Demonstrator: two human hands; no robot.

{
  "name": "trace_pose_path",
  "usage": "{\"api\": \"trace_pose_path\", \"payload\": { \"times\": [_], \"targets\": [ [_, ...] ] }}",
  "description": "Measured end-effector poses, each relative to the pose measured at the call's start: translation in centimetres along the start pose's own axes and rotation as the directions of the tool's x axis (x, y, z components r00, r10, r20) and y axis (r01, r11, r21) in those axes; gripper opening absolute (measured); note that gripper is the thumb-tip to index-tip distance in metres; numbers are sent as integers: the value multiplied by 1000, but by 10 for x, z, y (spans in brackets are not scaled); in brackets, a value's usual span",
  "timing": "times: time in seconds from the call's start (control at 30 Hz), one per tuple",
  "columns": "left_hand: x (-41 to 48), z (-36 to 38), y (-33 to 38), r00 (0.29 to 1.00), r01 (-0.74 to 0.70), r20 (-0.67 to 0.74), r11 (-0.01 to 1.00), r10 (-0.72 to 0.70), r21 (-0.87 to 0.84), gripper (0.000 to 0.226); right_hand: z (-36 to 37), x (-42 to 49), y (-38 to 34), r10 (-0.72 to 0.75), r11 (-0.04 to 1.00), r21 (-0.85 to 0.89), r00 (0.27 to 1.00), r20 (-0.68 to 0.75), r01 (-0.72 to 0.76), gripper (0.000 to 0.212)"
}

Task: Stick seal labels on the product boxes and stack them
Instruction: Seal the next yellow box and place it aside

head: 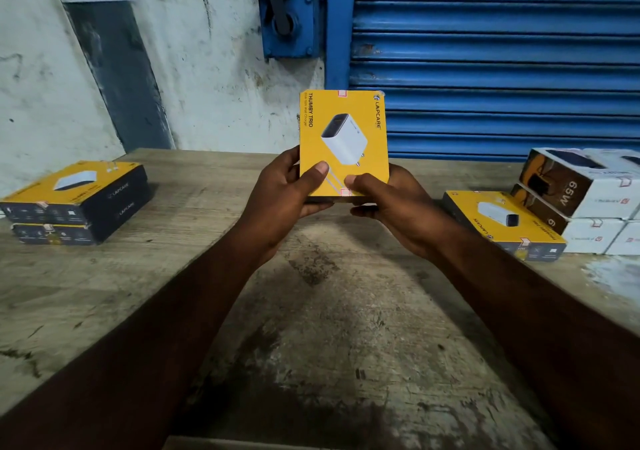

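A yellow charger box (344, 131) is held upright above the table, its printed face towards me. My left hand (284, 197) grips its lower left edge with the thumb on the face. My right hand (391, 204) grips the lower right edge, thumb beside a pink seal label (345, 192) at the bottom edge. A second seal label (342, 93) sits at the top edge. Two yellow boxes (79, 190) lie stacked at the left. One more yellow box (502, 221) lies at the right.
Several white and brown boxes (585, 200) are stacked at the far right of the worn wooden table (311, 311). Behind it are a stained wall (207, 69) and a blue roller shutter (502, 51).
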State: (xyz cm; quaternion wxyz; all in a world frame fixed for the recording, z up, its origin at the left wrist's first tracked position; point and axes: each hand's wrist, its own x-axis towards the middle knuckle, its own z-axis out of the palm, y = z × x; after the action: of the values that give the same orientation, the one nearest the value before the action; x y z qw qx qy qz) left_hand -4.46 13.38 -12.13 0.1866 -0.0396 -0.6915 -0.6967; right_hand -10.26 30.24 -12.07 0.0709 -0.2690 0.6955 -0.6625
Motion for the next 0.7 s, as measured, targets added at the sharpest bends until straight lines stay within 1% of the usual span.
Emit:
{"api": "trace_pose_path", "payload": {
  "times": [0.07, 0.13, 0.2, 0.3, 0.37, 0.4, 0.43, 0.5, 0.53, 0.6, 0.7],
  "targets": [
    [0, 0, 0, 1000, 3, 19, 999, -3, 33, 38, 0, 2, 1, 25, 1000, 14, 999, -22, -25, 21],
    [0, -1, -1, 998, 26, 56, 998, -29, 53, 38, -2, 4, 3, 84, 994, 70, 995, -52, -80, 22],
    [0, -1, -1, 993, 60, 103, 997, -65, 49, 40, -4, 5, 4, 130, 987, 106, 990, -47, -125, 35],
    [0, -1, -3, 987, 74, 136, 996, -80, 44, 55, -7, 5, 8, 104, 995, -6, 995, 3, -104, 59],
    [1, -1, -3, 987, 75, 142, 996, -80, 38, 62, -8, 6, 6, 86, 996, -42, 996, 18, -85, 66],
    [1, -1, -4, 987, 71, 144, 997, -75, 34, 62, -8, 6, 5, 77, 996, -53, 997, 18, -76, 65],
    [1, -1, -5, 987, 65, 143, 997, -69, 33, 59, -8, 6, 4, 67, 996, -65, 998, 13, -67, 61],
    [1, -1, -8, 989, 52, 134, 997, -58, 49, 57, -9, 5, 3, 48, 994, -94, 999, 2, -47, 45],
    [1, 0, -9, 990, 41, 130, 997, -48, 59, 60, -8, 4, 3, 38, 994, -106, 999, -2, -38, 40],
    [0, 0, -11, 993, 15, 117, 998, -23, 68, 69, -7, 2, 3, 27, 995, -93, 1000, -1, -27, 40],
    [0, 0, -10, 995, -20, 98, 996, 12, 83, 72, -4, 2, 1, 20, 997, -80, 1000, 1, -20, 50]
  ]
}}
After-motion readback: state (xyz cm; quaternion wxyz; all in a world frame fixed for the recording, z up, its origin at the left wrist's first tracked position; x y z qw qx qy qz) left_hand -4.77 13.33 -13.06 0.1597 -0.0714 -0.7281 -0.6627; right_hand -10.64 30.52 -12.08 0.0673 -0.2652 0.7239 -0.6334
